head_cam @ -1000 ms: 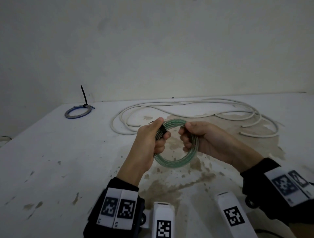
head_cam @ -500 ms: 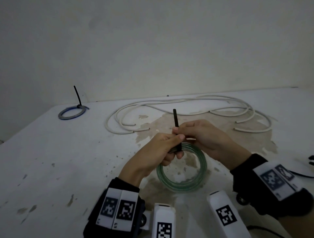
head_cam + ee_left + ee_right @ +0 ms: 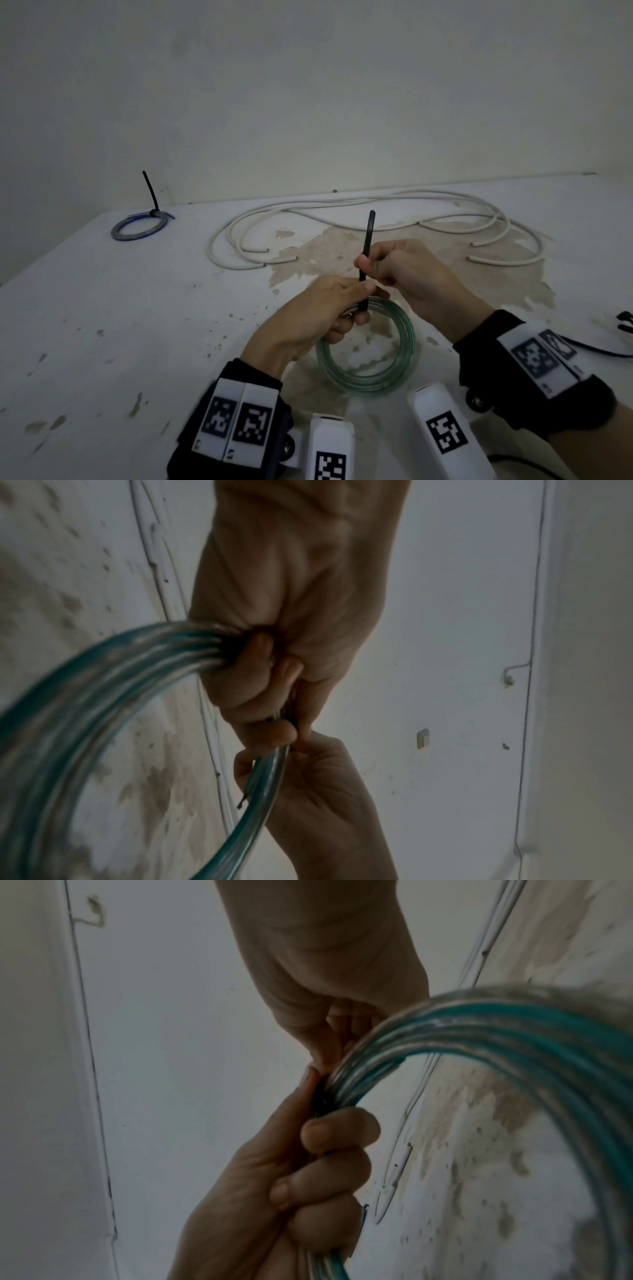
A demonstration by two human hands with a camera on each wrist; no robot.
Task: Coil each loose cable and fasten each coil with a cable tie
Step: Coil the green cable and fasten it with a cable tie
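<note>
**Green coil: tie being drawn tight**

Item 1. Left hand [image 3: 308, 320]: fingers curled tight round the bundled strands at the top of the green coil [image 3: 368, 371], thumb pressed where the tie crosses. The left wrist view shows the strands gathered in the fist.

Item 2. Green coil: several loops of clear green cable, hanging from the left hand just above the table [image 3: 102, 342], near its front edge.

Item 3. Right hand [image 3: 407, 270]: touching the left, pinching the black cable tie [image 3: 368, 240] between thumb and fingers. The tie's free tail stands nearly upright above both hands; its head is hidden behind the fingers, so whether it is fully cinched cannot be told.

Item 4. White cable [image 3: 359, 212]: loose, sprawled in wide loops across the middle and far side of the table. Not yet coiled.

Item 5. Blue coil [image 3: 138, 228]: far left corner, already fastened, its tie tail sticking up.

Step in hand, as judged: fastening the second coil. Next move likely calls for a firm pull on the tail while the left hand keeps the strands bunched, then setting the coil down and starting on the white cable.
</note>
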